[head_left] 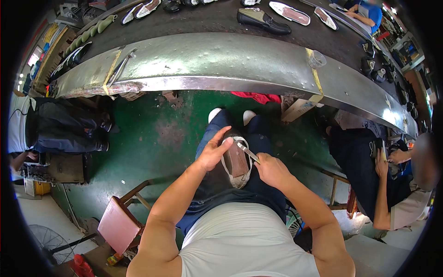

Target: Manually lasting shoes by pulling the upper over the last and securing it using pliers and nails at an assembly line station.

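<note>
On my lap rests an unfinished shoe [236, 165] with a dark toe, a pale ragged rim and a brownish insole, its toe pointing away from me. My left hand [213, 151] grips the shoe at the left of its toe, thumb over the opening's edge. A slim silver tool with a flat, blade-like end [247, 151] is held in my right hand [272, 170], its tip at the shoe's opening near the toe. Most of its handle is hidden in my fist, so its exact kind is unclear.
A metal-edged bench [184, 57] curves across in front, with pincers [122, 67], a clear cup [316, 59] and several shoes, one black [263, 22]. A co-worker [404, 184] sits at right; another person [60, 122] is at left. A pink-topped stool [119, 225] and fan [48, 242] stand lower left.
</note>
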A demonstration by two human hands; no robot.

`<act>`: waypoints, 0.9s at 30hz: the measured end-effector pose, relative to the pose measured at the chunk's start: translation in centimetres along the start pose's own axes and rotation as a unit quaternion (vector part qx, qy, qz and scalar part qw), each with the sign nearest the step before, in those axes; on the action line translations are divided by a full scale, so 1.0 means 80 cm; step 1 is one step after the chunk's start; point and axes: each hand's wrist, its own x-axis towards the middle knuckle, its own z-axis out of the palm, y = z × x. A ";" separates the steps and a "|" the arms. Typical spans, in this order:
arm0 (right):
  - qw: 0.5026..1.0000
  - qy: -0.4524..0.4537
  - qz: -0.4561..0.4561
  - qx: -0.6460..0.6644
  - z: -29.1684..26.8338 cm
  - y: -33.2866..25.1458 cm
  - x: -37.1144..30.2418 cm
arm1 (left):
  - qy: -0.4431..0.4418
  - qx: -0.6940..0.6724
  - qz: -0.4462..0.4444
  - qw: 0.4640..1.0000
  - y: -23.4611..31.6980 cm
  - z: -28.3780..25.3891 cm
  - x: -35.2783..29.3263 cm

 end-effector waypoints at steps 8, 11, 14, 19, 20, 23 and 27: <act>0.976 -0.040 -0.061 0.204 -0.058 -0.001 -0.055 | 0.007 0.158 0.126 0.979 0.025 0.025 -0.044; 0.930 0.096 -0.010 0.354 -0.031 -0.010 -0.057 | -0.115 0.292 0.220 0.924 0.048 0.050 -0.102; 0.900 0.121 -0.074 0.413 -0.011 -0.028 -0.033 | -0.182 0.321 0.278 0.887 0.024 0.055 -0.121; 0.909 0.065 -0.055 0.407 -0.002 -0.040 -0.032 | -0.178 0.325 0.327 0.869 0.009 0.054 -0.124; 0.911 0.075 -0.065 0.401 0.000 -0.042 -0.031 | -0.176 0.352 0.324 0.860 0.009 0.054 -0.125; 0.915 0.086 -0.069 0.388 0.004 -0.042 -0.028 | -0.180 0.375 0.304 0.857 0.007 0.052 -0.126; 0.924 0.074 -0.048 0.373 0.002 -0.043 -0.027 | -0.184 0.366 0.251 0.877 0.014 0.054 -0.127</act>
